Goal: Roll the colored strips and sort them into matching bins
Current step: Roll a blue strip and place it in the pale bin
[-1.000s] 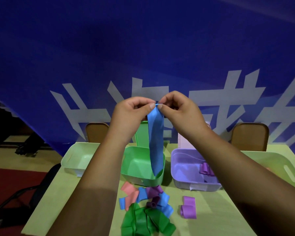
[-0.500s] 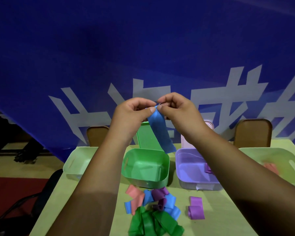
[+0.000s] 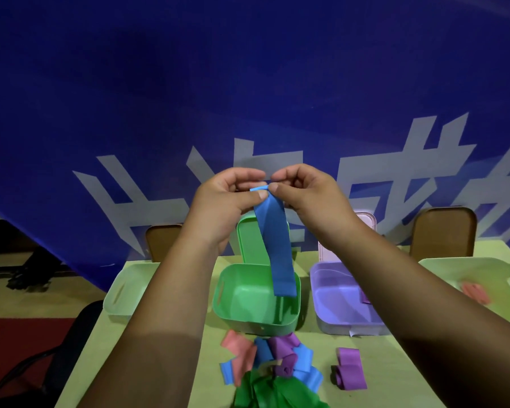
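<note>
A blue strip (image 3: 276, 245) hangs down in the air over the green bin (image 3: 256, 301). My left hand (image 3: 227, 201) and my right hand (image 3: 309, 198) both pinch its folded top end between thumb and fingers. On the table near me lies a pile of loose strips (image 3: 274, 366): pink, blue, purple and green. A purple strip (image 3: 349, 368) lies apart to its right. The purple bin (image 3: 330, 293) holds a purple piece; my right forearm covers part of it. A pale green bin (image 3: 483, 278) at the right holds a pink roll (image 3: 476, 291).
Another pale green bin (image 3: 124, 293) stands at the left, partly behind my left forearm. Green and pink lids lean upright behind the middle bins. Two brown chair backs (image 3: 443, 231) rise beyond the table's far edge, in front of a blue banner. The table's left edge drops to a red floor.
The strip's free lower end has swung back down and now hangs over the green bin. Both hands keep pinching its top end and have barely moved.
</note>
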